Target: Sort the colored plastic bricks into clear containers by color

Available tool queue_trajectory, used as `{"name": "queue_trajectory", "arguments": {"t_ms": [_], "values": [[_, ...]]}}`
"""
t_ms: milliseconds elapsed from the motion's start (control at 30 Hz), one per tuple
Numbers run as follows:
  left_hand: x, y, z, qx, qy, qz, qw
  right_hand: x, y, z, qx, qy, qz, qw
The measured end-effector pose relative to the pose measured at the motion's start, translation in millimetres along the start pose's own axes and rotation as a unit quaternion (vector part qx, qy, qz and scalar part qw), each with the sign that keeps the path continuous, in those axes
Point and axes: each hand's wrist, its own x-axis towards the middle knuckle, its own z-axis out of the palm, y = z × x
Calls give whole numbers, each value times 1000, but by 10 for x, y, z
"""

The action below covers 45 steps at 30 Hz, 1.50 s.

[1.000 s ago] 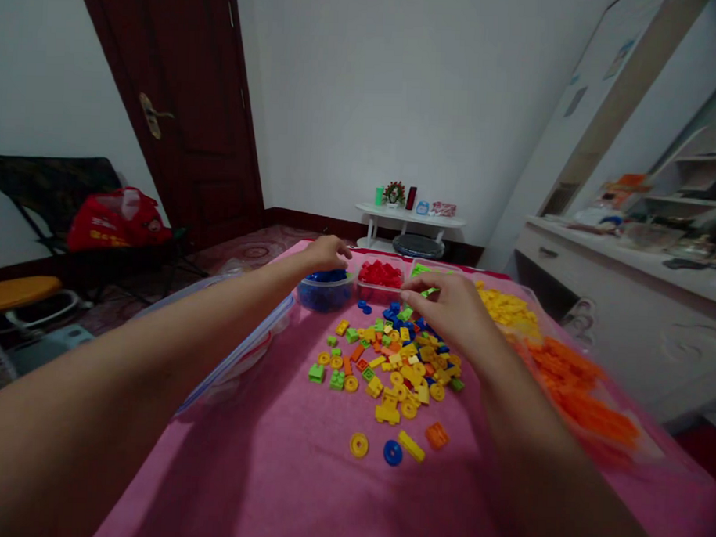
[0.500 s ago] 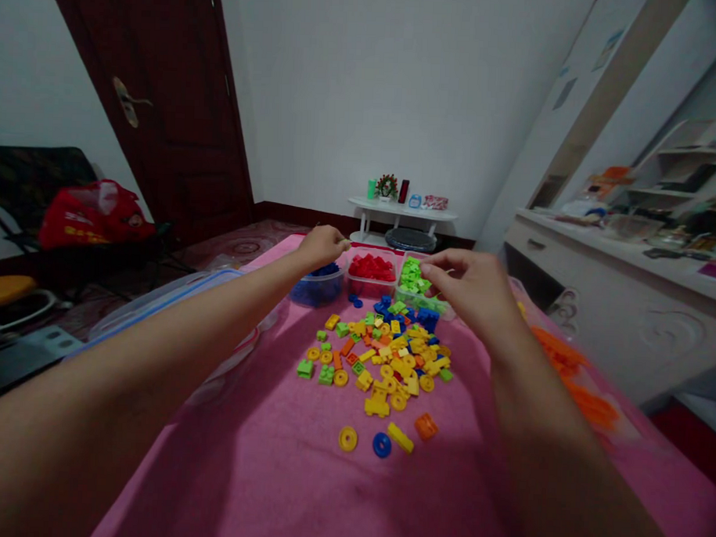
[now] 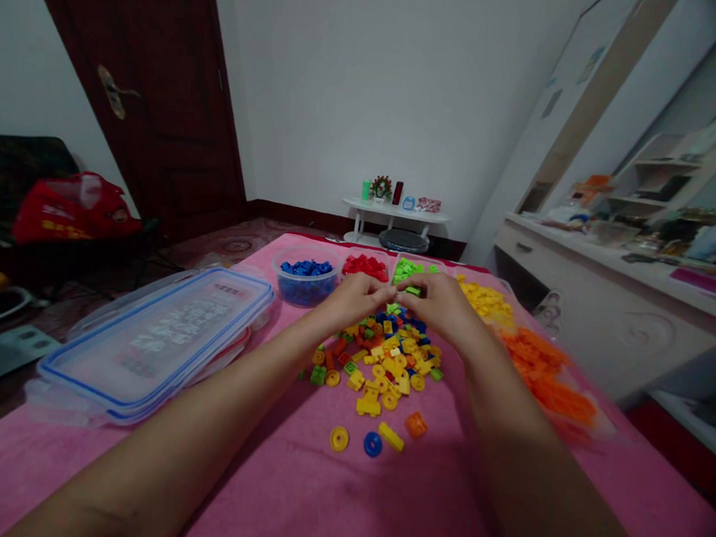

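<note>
A heap of mixed plastic toy pieces (image 3: pixel 384 363), yellow, orange, green and blue, lies on the pink cloth (image 3: pixel 338 495). My left hand (image 3: pixel 354 298) and my right hand (image 3: pixel 442 307) meet over the far side of the heap, fingertips almost touching. My right hand pinches a small green piece (image 3: pixel 413 291). My left hand's fingers are curled together; what they hold, if anything, is hidden. Behind the hands stand a tub of blue pieces (image 3: pixel 304 280), a tub of red pieces (image 3: pixel 365 266) and a tub of green pieces (image 3: pixel 410 269).
Clear lidded boxes with blue rims (image 3: pixel 156 340) lie stacked at the left. Piles of yellow pieces (image 3: pixel 486 298) and orange pieces (image 3: pixel 545 373) run along the cloth's right side. A white cabinet (image 3: pixel 597 308) stands to the right, a small white table (image 3: pixel 395 215) and dark door (image 3: pixel 146 97) behind.
My left hand has left the blue tub and come back to the middle, meeting my right hand over the heap. My right hand has drawn back from the green tub.
</note>
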Motion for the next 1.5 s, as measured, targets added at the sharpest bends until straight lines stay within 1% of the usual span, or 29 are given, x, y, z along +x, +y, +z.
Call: {"name": "queue_trajectory", "arguments": {"t_ms": [133, 233, 367, 500, 633, 733, 833, 900, 1033, 1133, 1233, 1300, 1400, 1467, 1500], "values": [[-68, -254, -20, 125, -53, -22, 991, 19, 86, 85, -49, -31, 24, 998], [-93, -327, -17, 154, -98, -42, 982, 13, 32, 165, -77, -68, 20, 994], [-112, -325, -74, 190, -144, -71, 968, -43, -151, 298, -119, -118, 21, 986], [-133, -341, -136, 241, -168, -106, 950, -115, -304, 502, -210, -125, 36, 969], [-149, -318, -125, 256, -172, -108, 945, -145, -333, 669, -253, -124, 33, 959], [-160, -245, -116, 281, -177, -102, 938, -130, -280, 686, -234, -121, 36, 964], [-177, -149, -131, 310, -184, -105, 927, -80, -180, 618, -175, -128, 47, 975], [-194, -82, -140, 329, -193, -114, 918, -36, -108, 551, -127, -121, 53, 983], [-222, 29, -123, 351, -196, -118, 908, 30, -39, 420, -3, -54, 48, 997], [-216, 30, -138, 348, -201, -124, 907, 38, -66, 370, 120, 16, 55, 991], [-184, -65, -260, 304, -212, -120, 921, 19, -114, 382, 251, 75, 64, 963], [-159, -143, -395, 254, -201, -114, 939, 4, -140, 421, 338, 74, 74, 935], [-128, -206, -587, 145, -137, -103, 975, -8, -177, 511, 445, 36, 104, 888], [-112, -193, -653, 45, -84, -89, 991, -11, -211, 569, 498, 14, 122, 858], [-106, -174, -662, -10, -60, -79, 995, -11, -234, 591, 524, 5, 130, 842]]}}
